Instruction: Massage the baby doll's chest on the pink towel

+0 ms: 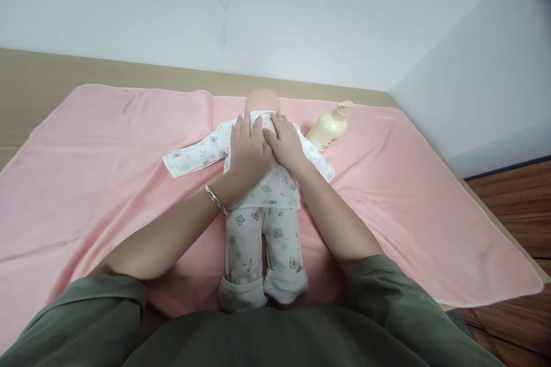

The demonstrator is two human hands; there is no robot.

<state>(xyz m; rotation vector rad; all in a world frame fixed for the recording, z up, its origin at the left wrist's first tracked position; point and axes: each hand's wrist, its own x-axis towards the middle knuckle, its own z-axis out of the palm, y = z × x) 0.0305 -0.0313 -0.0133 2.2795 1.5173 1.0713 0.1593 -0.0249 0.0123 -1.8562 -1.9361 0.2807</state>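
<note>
A baby doll (263, 101) lies on a pink blanket (142, 126), its smooth head at the far end and no face showing. It wears a white printed top (275, 190) and matching trousers (282, 238) with turned-up cuffs. My left hand (249, 152) rests flat on the upper part of the top, fingers spread toward the head. Beside it my right hand (284, 143) lies on the top too, its fingers apart and its thumb near my left hand. The sleeves stretch out to both sides.
A cream pump bottle (329, 129) lies tilted on the blanket, right of the doll, close to the right sleeve. The wooden table edge (129, 70) runs along a white wall (301, 23). Brown wooden boards (516, 200) show at the right.
</note>
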